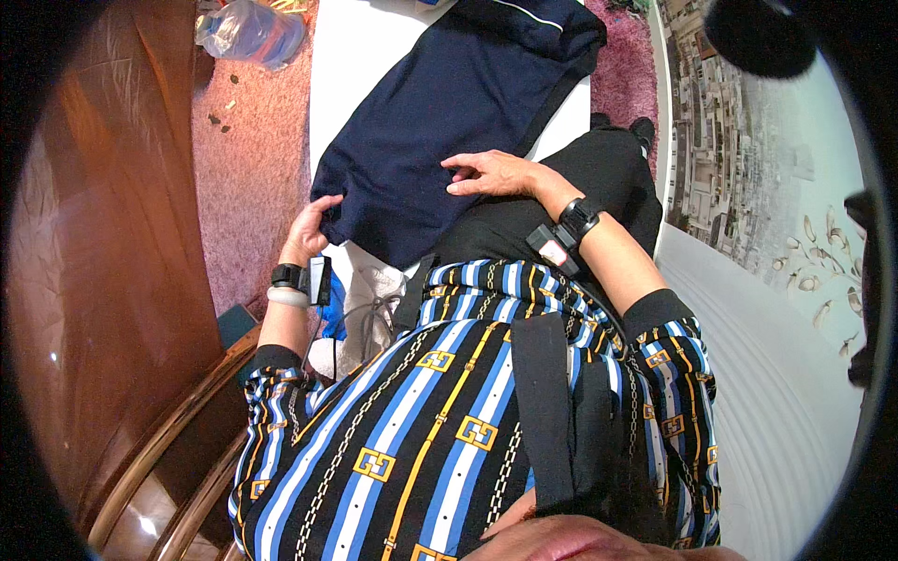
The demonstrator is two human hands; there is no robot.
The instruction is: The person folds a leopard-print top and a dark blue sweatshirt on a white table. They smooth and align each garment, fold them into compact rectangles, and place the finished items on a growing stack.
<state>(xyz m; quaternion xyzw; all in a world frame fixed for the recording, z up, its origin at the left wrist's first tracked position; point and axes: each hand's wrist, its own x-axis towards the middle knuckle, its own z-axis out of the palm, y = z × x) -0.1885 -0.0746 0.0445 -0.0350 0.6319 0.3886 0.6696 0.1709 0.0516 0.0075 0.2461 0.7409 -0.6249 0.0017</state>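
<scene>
A dark navy cloth garment (449,105) with white piping near its far end lies spread over a white board or tabletop (354,63). At the garment's near left corner is my left hand (309,228), its thumb on top of the cloth and its other fingers hidden at the edge, so the cloth appears pinched there. My right hand (491,175) hovers over or lightly rests on the garment's near right part, fingers apart, gripping nothing. Both wrists carry black straps with small devices.
A clear plastic bottle or jug in wrap (252,31) stands on the pink carpet (245,154) at the upper left. Black-trousered legs extend right of the board, beside the wall (736,161). Cables and a pale cloth (368,287) lie near the lap. Curved wooden rails (175,442) stand lower left.
</scene>
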